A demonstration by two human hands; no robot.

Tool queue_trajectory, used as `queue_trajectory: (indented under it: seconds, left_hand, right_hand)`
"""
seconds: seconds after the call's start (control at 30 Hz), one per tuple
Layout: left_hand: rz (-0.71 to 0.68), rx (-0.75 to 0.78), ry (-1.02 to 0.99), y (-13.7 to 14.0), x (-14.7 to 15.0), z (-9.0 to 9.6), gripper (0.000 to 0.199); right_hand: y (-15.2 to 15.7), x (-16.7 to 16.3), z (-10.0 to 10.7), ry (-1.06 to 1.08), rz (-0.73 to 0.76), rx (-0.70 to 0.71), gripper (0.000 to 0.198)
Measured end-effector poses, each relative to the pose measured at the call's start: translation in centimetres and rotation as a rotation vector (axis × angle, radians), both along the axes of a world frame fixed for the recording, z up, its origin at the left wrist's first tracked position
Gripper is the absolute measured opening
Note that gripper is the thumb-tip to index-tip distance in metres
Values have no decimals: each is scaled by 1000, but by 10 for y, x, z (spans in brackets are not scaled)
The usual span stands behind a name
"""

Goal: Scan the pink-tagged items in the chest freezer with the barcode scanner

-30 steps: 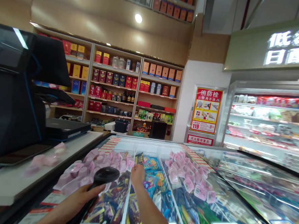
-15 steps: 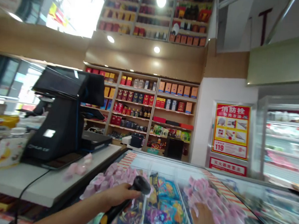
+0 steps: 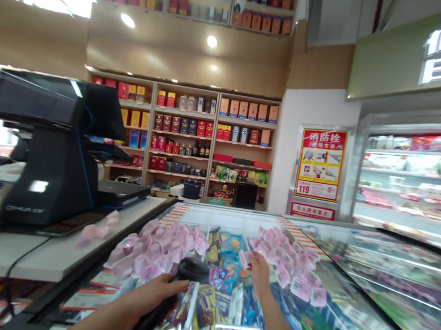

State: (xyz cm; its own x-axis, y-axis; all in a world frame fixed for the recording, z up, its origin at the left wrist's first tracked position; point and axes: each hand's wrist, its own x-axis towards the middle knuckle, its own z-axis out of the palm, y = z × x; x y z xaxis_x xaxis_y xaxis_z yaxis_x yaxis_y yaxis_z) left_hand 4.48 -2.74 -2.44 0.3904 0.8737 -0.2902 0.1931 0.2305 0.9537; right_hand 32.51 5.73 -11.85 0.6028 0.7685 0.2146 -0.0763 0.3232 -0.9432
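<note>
My left hand (image 3: pixel 164 291) is wrapped around the handle of a black handheld barcode scanner (image 3: pixel 193 270), whose head points forward and to the right. My right hand (image 3: pixel 258 269) pinches a small pink pack (image 3: pixel 245 258) at the edge of the right-hand pile. That pile of pink packs (image 3: pixel 288 254) lies on the glass top of a freezer chest, and some carry white labels with barcodes. Another pile of pink packs (image 3: pixel 159 248) sits to the left, behind the scanner. Between the piles, colourful wrapped ice creams (image 3: pixel 226 252) show through the glass.
A black point-of-sale terminal (image 3: pixel 52 159) stands on the white counter (image 3: pixel 27 263) at left, with a cable hanging down. A few pink packs (image 3: pixel 97 232) lie near that counter's edge. The freezer chest's dark rim (image 3: pixel 370 283) runs along the right. Stocked shelves (image 3: pixel 181 137) line the back.
My right hand has moved from low beside the right pile to its left edge and now pinches a pink pack. The scanner stays in my left hand. The view has tilted down and shifted right.
</note>
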Motion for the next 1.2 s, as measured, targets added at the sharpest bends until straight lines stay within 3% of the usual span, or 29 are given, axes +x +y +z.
queue_trajectory:
  seconds: [0.2,0.43,0.6,0.77,0.93,1.1,1.2]
  left_hand:
    - [-83,1,-49,6,30,-11,36]
    - [-77,-96,-143,11,31,-23,40]
    - [-88,-77,-148,12,22,-19,37]
    - [-83,-37,-126,12,14,-10,33]
    - [-109,-24,-149,12,9,-6,31]
    - [-197,77,-121,7,9,5,30]
    - [-185,137,-22,12,7,9,32]
  right_hand:
    - [0,-27,7,348,313,115,29]
    - [9,-46,12,441,377,138,20]
    - [14,-54,12,415,369,100,20]
    - [23,-58,13,356,268,97,19]
    - [27,-69,11,350,335,27,23]
    - [28,-70,8,225,336,16,23]
    - [31,-64,5,40,209,1,23]
